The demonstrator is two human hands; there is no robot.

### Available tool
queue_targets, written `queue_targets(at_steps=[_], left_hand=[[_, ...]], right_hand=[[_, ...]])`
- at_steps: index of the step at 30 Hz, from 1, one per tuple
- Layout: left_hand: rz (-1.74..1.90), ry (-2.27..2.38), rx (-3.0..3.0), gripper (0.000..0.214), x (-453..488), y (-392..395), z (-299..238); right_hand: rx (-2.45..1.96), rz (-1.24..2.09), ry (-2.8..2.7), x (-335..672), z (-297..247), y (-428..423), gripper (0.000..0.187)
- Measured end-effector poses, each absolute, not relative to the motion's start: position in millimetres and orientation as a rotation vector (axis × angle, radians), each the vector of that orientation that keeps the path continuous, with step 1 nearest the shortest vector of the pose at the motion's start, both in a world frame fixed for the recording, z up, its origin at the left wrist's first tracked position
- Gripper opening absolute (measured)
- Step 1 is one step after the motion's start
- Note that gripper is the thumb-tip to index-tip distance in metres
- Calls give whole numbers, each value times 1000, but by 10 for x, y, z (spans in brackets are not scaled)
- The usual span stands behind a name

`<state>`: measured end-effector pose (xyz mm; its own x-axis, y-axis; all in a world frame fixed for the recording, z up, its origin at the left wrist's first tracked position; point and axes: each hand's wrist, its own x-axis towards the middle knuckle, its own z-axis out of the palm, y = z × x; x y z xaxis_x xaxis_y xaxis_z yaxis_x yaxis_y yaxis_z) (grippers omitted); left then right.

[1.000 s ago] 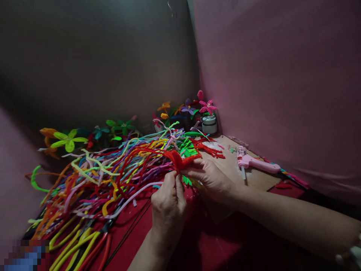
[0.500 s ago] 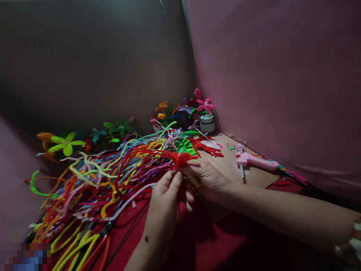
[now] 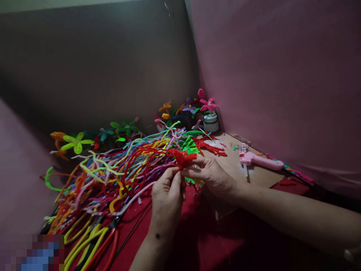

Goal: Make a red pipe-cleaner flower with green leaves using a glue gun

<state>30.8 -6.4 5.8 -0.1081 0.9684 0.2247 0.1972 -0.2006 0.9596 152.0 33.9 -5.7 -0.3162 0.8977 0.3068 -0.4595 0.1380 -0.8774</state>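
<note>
A red pipe-cleaner flower (image 3: 183, 158) is held upright in front of me, its fuzzy petals spread at the top. My left hand (image 3: 169, 192) pinches its base between thumb and fingertips. From the other side, my right hand (image 3: 210, 174) grips the flower low down with thumb and forefinger, touching the petals' underside. The fingers hide the flower's lower end. Just behind and to the left of my hands lies a big heap of loose pipe cleaners (image 3: 113, 173) in many colours. Bundles of green pipe cleaners (image 3: 187, 143) and red pipe cleaners (image 3: 211, 146) lie beyond the flower.
A pink glue gun (image 3: 261, 160) rests on a brown board (image 3: 229, 160) at the right. Yellow-handled pliers (image 3: 87, 246) and red-handled pliers (image 3: 111, 244) lie front left on the red cloth (image 3: 197, 241). Finished flowers (image 3: 76, 142) and a white jar (image 3: 211, 122) stand along the back.
The whole view has shifted a little, so things sit further right. My right fingers have moved up closer around the flower's base; my left hand keeps its pinch.
</note>
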Motion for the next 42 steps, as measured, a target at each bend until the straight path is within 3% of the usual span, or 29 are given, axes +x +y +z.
queue_targets(at_steps=[9, 17, 23, 28, 35, 42], left_hand=[[1212, 932, 979, 18, 240, -29, 131], [1100, 725, 811, 12, 195, 26, 64], [1008, 658, 841, 12, 178, 39, 51], [1154, 1009, 1239, 24, 248, -8, 52], [1363, 1670, 2341, 15, 262, -1, -105], [1382, 1632, 2191, 14, 232, -18, -45]], right_hand=[[-323, 1726, -1145, 1542, -73, 436, 14], [-513, 2016, -1020, 1554, -122, 470, 21], [-527, 1932, -1045, 1572, -44, 416, 18], [-388, 1834, -950, 1514, -90, 422, 17], [-358, 1724, -993, 1491, -104, 389, 19], [-334, 1742, -1116, 1551, -61, 404, 20]])
